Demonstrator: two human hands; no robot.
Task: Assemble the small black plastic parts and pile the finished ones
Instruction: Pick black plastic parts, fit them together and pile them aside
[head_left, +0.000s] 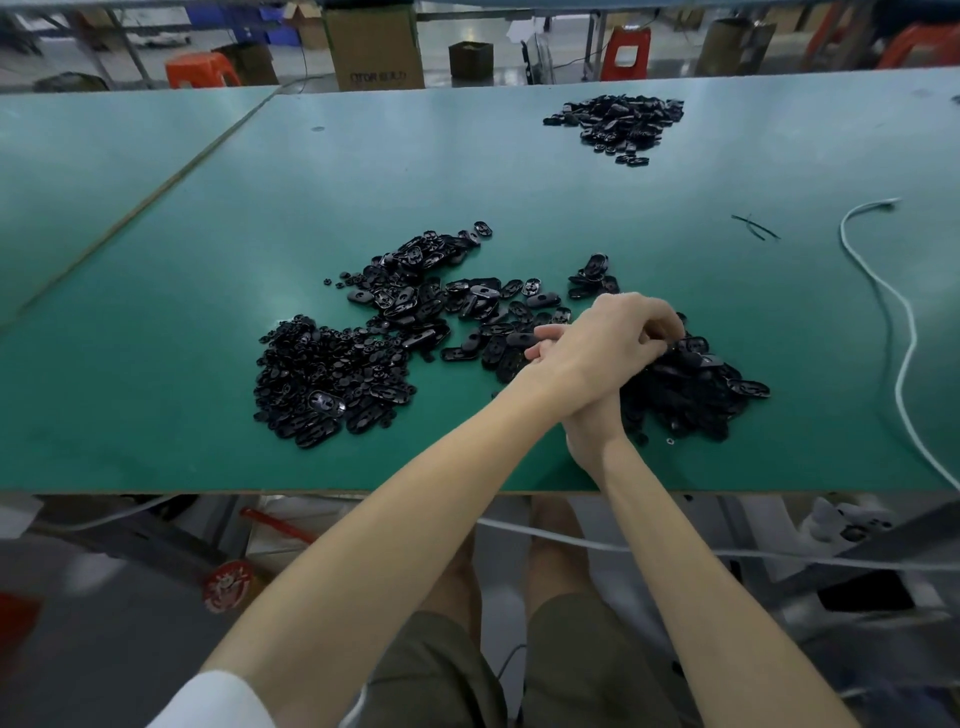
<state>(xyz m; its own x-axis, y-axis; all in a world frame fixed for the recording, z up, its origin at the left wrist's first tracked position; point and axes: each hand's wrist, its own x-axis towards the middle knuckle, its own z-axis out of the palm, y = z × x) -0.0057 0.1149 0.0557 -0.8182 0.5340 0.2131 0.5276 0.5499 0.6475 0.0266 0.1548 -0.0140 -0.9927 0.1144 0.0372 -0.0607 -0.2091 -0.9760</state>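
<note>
Glossy black oval parts (441, 306), each holed or recessed in its face, are lying flat mid-frame on the green table (156, 260). Their long axes are pointing every way, many roughly left to right. Small round pieces (311, 364) are heaping at centre left, and a far pile (618, 122) is sitting upper right. Right of centre the arms are crossing over a heap (696, 400). The left hand (613, 338) is lying on top, fingers curling down. Whether it is gripping a part cannot be told. The right hand (592, 410) is mostly hidden, its grasp unclear.
</note>
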